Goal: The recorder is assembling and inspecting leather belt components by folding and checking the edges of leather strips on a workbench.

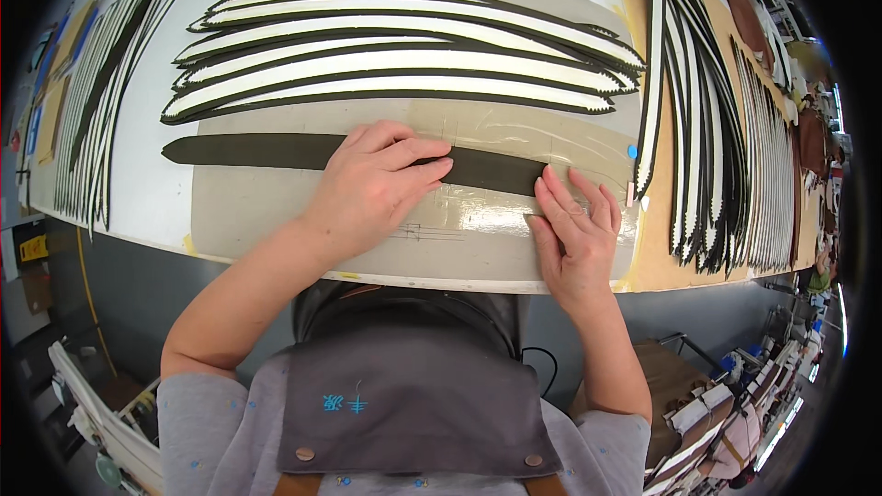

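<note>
Blue disc [632, 152] on white table [147, 129], curved black cable [555, 369] below, person in pink [738, 444] lower right

1. Light-grey tee [602, 450], short sleeves [197, 409], tiny blue motifs [344, 480].
2. Dark grey apron bib [418, 427] on top, kinda neat blue stitching [344, 403].
3. Two coppery round snaps [304, 454], brown straps [299, 485].
4. Left hand [378, 176] and right hand [579, 231]: bare.

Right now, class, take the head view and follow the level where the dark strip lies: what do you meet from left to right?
Left strip bundle → dark strip's left tip → left hand → right hand → blue dot → right strip bundle.
</note>
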The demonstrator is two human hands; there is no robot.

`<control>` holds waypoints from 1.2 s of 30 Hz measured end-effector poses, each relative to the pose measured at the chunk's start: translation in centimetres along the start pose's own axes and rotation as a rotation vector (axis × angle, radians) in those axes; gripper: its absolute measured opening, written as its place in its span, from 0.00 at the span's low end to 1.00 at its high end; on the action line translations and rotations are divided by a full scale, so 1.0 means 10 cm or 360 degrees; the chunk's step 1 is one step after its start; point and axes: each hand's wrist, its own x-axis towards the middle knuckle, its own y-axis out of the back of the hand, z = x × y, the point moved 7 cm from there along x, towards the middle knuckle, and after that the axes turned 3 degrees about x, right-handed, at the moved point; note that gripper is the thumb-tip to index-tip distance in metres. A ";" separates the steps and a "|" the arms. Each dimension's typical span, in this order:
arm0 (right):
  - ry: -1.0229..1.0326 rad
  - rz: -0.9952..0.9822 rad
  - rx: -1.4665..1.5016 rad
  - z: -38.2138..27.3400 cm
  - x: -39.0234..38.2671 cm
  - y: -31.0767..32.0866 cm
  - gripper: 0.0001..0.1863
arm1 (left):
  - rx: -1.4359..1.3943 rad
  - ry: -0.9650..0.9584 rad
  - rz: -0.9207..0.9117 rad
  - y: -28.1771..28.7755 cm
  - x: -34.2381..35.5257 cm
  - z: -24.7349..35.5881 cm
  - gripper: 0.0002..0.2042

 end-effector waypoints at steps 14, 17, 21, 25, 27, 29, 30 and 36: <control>0.0003 0.0115 0.0005 0.01 0.00 0.02 0.22 | 0.0018 0.0015 0.0022 -0.02 0.02 -0.03 0.11; -0.0007 0.0156 0.0041 0.02 -0.03 0.05 0.21 | -0.0003 0.0007 0.0014 -0.02 0.04 0.01 0.12; -0.0031 0.0155 0.0130 0.05 -0.03 0.06 0.22 | -0.0021 0.0031 -0.0058 -0.05 0.06 0.02 0.14; 0.0023 0.0092 0.0145 0.04 -0.05 0.02 0.23 | -0.0015 0.0046 -0.0070 -0.03 0.06 0.02 0.14; 0.0062 0.0077 0.0072 0.02 -0.05 0.03 0.23 | -0.0023 0.0050 -0.0068 -0.03 0.06 0.02 0.14; 0.0105 0.0059 0.0001 -0.02 -0.04 0.03 0.22 | -0.0018 0.0042 -0.0073 -0.03 0.06 0.01 0.14; 0.0108 0.0043 -0.0033 -0.03 -0.04 0.03 0.22 | -0.0018 0.0045 -0.0074 -0.04 0.06 0.00 0.14; 0.0098 -0.0083 -0.0094 -0.11 0.08 0.04 0.21 | -0.0018 0.0078 -0.0083 -0.01 0.07 -0.01 0.13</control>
